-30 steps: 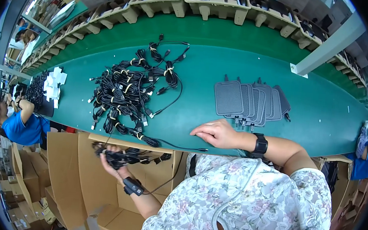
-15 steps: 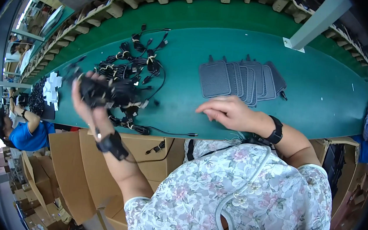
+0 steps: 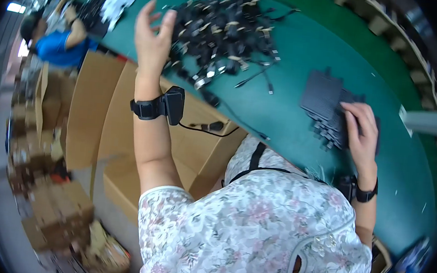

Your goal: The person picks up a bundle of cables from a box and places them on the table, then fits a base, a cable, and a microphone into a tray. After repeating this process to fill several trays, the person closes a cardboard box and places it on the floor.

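**A:** What lies closest to the person?

**B:** Open cardboard boxes (image 3: 196, 150) stand just under the near edge of the green table (image 3: 294, 106), between the body and the tabletop. A single black cable (image 3: 211, 127) hangs over the rim of one box. The left forearm rises out of that gap, wearing a black wrist device (image 3: 165, 106).

**A:** And the hands?

**B:** The right hand (image 3: 360, 130) lies flat, fingers spread, on a fanned stack of dark grey ribbed plates (image 3: 330, 107) near the table's near edge; it presses rather than clasps, palm down, nothing closed in it. The left hand (image 3: 153, 40) is lifted above the table's left end with fingers wide apart and holds nothing; it is just beside the heap.

**A:** Which heap?

**B:** A tangled pile of black cables (image 3: 227, 30) bound with pale ties, lying on the left half of the table, further in than the plates. Bare green surface separates pile and plates, and more runs to the right of the stack toward the far edge.

**A:** Beyond that?

**B:** White parts (image 3: 117, 0) sit at the far left end, near another worker in a blue top (image 3: 60, 47). Cardboard trays (image 3: 384, 26) line the table's far side.
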